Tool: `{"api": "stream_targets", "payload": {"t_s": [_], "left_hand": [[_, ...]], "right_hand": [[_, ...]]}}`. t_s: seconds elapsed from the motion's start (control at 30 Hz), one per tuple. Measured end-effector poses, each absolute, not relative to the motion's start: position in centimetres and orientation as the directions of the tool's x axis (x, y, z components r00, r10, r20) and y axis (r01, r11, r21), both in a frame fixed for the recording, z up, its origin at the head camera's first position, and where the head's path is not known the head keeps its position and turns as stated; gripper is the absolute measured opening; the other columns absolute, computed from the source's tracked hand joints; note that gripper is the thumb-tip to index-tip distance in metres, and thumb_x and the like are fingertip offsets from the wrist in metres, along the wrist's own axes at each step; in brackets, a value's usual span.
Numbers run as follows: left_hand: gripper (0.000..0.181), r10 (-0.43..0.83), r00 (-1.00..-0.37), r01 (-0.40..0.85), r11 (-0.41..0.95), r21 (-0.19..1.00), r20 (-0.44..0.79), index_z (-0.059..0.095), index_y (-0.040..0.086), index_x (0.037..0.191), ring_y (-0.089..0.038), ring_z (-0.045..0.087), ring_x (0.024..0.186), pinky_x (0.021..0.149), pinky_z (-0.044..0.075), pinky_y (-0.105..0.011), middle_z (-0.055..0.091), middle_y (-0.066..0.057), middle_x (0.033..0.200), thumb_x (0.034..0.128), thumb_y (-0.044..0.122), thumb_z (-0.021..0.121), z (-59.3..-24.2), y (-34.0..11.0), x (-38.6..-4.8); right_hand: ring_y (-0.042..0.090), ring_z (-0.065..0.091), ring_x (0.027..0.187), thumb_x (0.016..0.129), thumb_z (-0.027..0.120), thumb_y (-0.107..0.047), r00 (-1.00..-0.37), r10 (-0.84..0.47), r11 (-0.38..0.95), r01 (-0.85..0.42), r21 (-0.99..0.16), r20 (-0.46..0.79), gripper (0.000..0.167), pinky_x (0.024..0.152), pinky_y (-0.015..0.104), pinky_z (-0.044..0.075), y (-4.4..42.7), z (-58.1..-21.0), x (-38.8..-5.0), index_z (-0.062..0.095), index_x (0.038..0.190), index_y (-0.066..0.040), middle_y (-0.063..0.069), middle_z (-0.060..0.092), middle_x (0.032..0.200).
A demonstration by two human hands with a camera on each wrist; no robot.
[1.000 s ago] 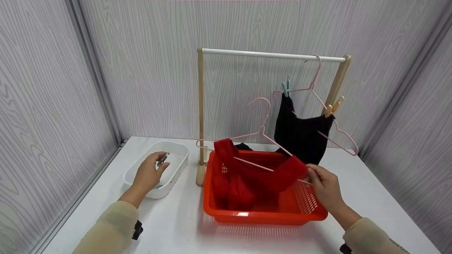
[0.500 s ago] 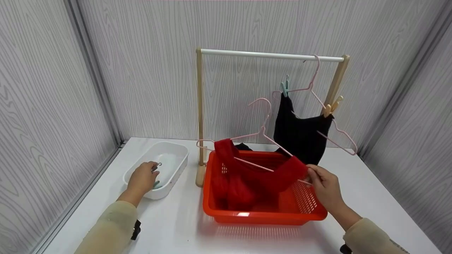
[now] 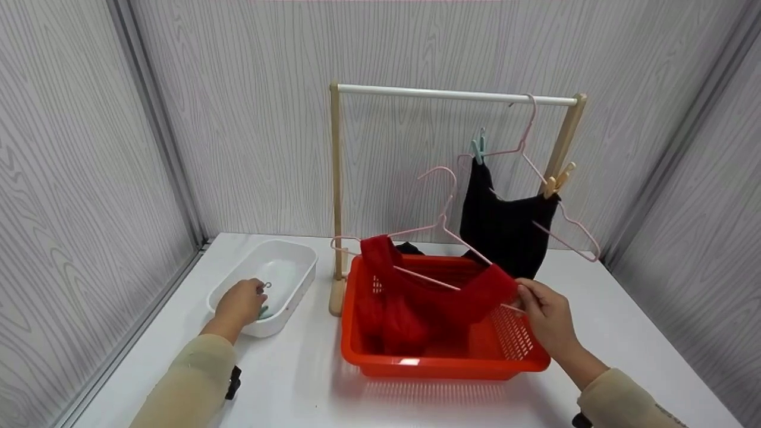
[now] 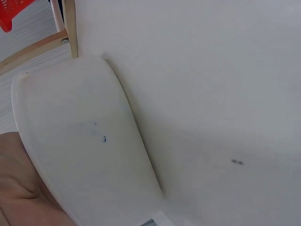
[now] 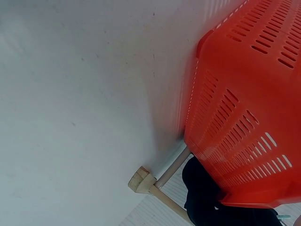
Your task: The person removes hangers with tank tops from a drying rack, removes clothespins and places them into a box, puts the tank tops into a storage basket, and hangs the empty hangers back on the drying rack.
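Note:
My left hand (image 3: 238,305) reaches into the white tray (image 3: 285,297) and pinches a small clothespin whose metal hook (image 3: 267,285) shows past the fingertips; most of it is hidden. Beneath the fingers lies a teal clothespin (image 3: 263,311). In the left wrist view, the tray's outer wall (image 4: 80,132) covers part of the palm (image 4: 23,188). My right hand (image 3: 548,315) grips the shoulder of a red garment (image 3: 481,294) together with the lower bar of a pink hanger (image 3: 442,220). The garment hangs from that hanger over the orange-red basket (image 3: 440,367).
Behind the basket stands a wooden rack (image 3: 336,178) with a white rail (image 3: 428,92). From it hangs a pink hanger (image 3: 524,142) with a black garment (image 3: 505,232), pinned by a teal clothespin (image 3: 479,150) and a yellow one (image 3: 557,180). Wood-grain panels (image 3: 261,119) enclose the table.
My left hand has lowered with the clothespin, moving slightly left and down into the tray. My right hand, the red garment and its hanger have stayed nearly still.

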State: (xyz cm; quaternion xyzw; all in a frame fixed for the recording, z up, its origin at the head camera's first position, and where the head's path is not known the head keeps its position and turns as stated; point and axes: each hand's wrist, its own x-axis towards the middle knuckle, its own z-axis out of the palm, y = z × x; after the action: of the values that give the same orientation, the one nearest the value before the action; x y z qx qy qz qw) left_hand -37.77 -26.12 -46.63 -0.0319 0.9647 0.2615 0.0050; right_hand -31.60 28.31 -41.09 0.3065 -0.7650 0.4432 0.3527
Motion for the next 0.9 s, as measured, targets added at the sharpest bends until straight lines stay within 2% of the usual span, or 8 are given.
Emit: {"api": "stream_targets", "payload": {"t_s": [0.17,0.4,0.7,0.8,0.9], "left_hand": [[0.040,-0.068,-0.994,-0.099,0.876,0.472,-0.082,0.052,-0.010,0.134,-0.046,0.050,0.127,0.107,0.038,-0.058,0.055,-0.029,0.135,0.1021,0.014,0.054,-46.5,-26.1,-37.9],[0.037,-0.060,-0.990,-0.106,0.906,0.410,-0.124,0.056,-0.014,0.125,-0.047,0.056,0.117,0.102,0.042,-0.059,0.060,-0.032,0.124,0.0993,0.012,0.057,-46.0,-25.9,-37.6],[0.031,-0.029,-0.988,-0.082,0.929,0.362,-0.151,0.059,-0.014,0.115,-0.040,0.063,0.100,0.095,0.047,-0.056,0.065,-0.029,0.109,0.0981,0.012,0.059,-45.7,-25.8,-37.5],[0.030,-0.026,-0.988,-0.078,0.932,0.354,-0.151,0.060,-0.013,0.113,-0.039,0.063,0.099,0.094,0.047,-0.056,0.066,-0.028,0.108,0.0980,0.012,0.060,-45.7,-25.9,-37.5],[0.031,-0.028,-0.987,-0.083,0.929,0.360,-0.156,0.060,-0.013,0.115,-0.042,0.062,0.103,0.097,0.046,-0.057,0.065,-0.029,0.111,0.0983,0.013,0.059,-45.9,-25.9,-37.5]], "right_hand": [[0.012,0.063,0.061,0.089,0.055,0.024,-0.582,-0.150,0.421,-0.769,-0.481,0.800,0.020,0.058,0.016,0.054,28.5,-41.3,-31.6,0.066,0.102,0.014,0.020,0.063,0.072],[0.010,0.064,0.063,0.090,0.054,0.023,-0.600,-0.146,0.422,-0.757,-0.499,0.786,0.021,0.059,0.017,0.055,28.8,-41.8,-31.8,0.066,0.104,0.014,0.020,0.063,0.073],[0.008,0.061,0.063,0.088,0.053,0.025,-0.591,-0.134,0.421,-0.761,-0.494,0.795,0.026,0.059,0.014,0.054,30.0,-43.9,-33.9,0.067,0.105,0.012,0.016,0.062,0.072],[0.008,0.062,0.063,0.088,0.053,0.026,-0.591,-0.136,0.422,-0.761,-0.493,0.795,0.026,0.059,0.014,0.054,30.0,-44.0,-34.0,0.066,0.105,0.012,0.017,0.062,0.072],[0.008,0.062,0.064,0.089,0.053,0.025,-0.601,-0.132,0.426,-0.752,-0.503,0.788,0.025,0.059,0.015,0.054,30.1,-44.1,-33.9,0.067,0.106,0.012,0.017,0.063,0.073]]}}
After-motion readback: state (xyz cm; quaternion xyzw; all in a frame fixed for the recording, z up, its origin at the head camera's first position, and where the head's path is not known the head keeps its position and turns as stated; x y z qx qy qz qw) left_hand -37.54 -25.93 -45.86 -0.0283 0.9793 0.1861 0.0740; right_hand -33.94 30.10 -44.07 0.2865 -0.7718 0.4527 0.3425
